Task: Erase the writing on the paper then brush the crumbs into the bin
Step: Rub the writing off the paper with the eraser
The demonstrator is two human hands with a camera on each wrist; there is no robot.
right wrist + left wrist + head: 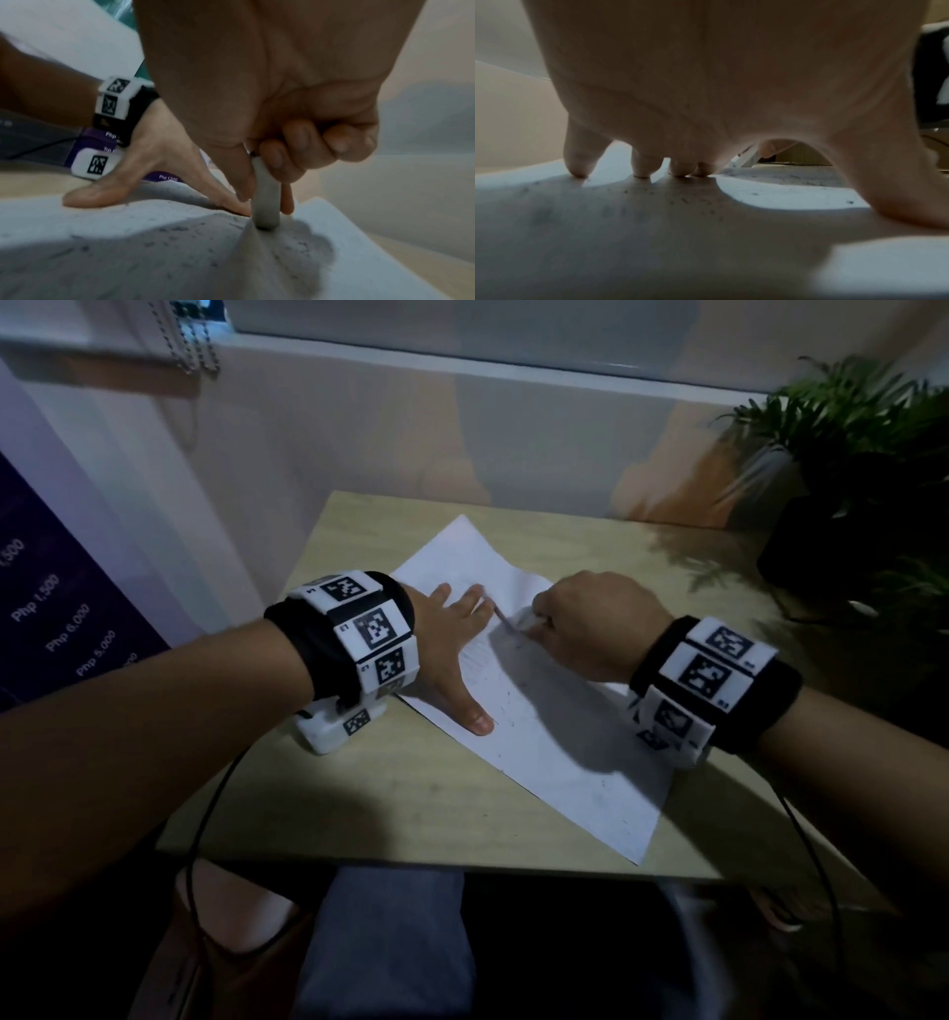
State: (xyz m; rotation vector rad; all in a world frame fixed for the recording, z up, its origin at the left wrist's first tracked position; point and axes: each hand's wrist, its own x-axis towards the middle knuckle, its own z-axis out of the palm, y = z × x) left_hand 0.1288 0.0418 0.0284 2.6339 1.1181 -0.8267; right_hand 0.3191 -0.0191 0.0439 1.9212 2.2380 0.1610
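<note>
A white sheet of paper lies askew on the light wooden table, dotted with dark eraser crumbs. My left hand lies flat on the sheet with fingers spread, pressing it down; in the left wrist view its fingertips touch the paper. My right hand pinches a whitish eraser, its lower end pressed on the paper just right of the left hand's fingers. The eraser barely shows in the head view. No bin is in view.
A dark potted plant stands at the table's back right. A purple sign with prices leans at the left. A wall and window sill run behind the table. Cables hang from both wrists over the near table edge.
</note>
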